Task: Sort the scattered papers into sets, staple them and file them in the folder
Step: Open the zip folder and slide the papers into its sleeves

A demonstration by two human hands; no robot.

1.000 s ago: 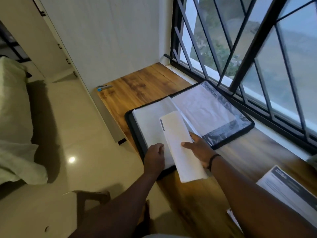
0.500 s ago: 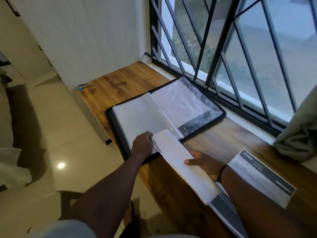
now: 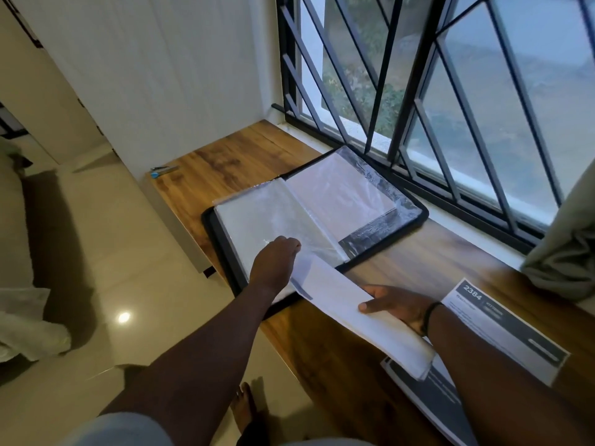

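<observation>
Fingers of the left hand [image 3: 276, 263] are curled downward at the lower edge of the folder's left page; whether the clear plastic sleeve [image 3: 273, 217] is pinched or only pressed by them cannot be told, since the fingertips are hidden under the knuckles. Just beside that hand, on its right, the upper corner of a set of white papers [image 3: 347, 312] is seen, touching or nearly touching the knuckles. This set is gripped farther down by the right hand [image 3: 397, 305]: the thumb is laid flat across the top sheet and the remaining fingers are hidden beneath the stack, so the papers are pinched between thumb and fingers. A dark band is worn on the right wrist. The set is held tilted, its upper end over the lower rim of the folder [image 3: 418, 217] and its lower end hanging over another printed sheet.

An open black folder with glossy plastic pockets is laid flat on a wooden window ledge [image 3: 402, 278], close to a barred window [image 3: 418, 91]. To the right of the right hand, a printed sheet [image 3: 495, 323] marked 2384 is lying on the ledge. At the far left corner of the ledge, well apart from both hands, a small stapler [image 3: 163, 170] is placed.
</observation>
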